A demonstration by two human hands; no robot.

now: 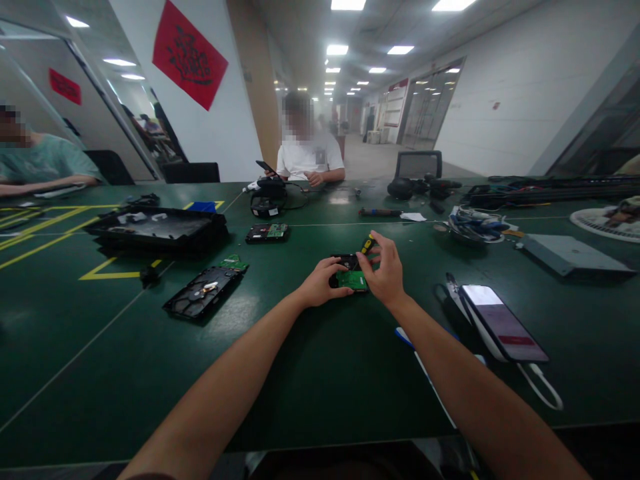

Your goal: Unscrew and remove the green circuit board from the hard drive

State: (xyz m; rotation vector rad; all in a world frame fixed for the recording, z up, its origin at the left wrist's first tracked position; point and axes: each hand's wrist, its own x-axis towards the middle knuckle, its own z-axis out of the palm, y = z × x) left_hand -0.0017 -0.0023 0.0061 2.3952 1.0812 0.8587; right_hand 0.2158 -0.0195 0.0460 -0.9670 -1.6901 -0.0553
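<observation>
A hard drive with a green circuit board (352, 279) lies on the dark green table (310, 360) in front of me. My left hand (320, 283) is closed on its left edge and holds it down. My right hand (384, 269) grips a black and yellow screwdriver (367, 245), with its tip pointing down at the drive's board.
A phone (501, 323) with a cord lies to the right of my arm. Opened black casings (203, 291) (157, 228) and another drive (267, 232) sit on the left. A person in white (310, 157) sits across the table; another person (35, 167) is far left. A grey box (570, 254) and cables (475, 223) are on the right.
</observation>
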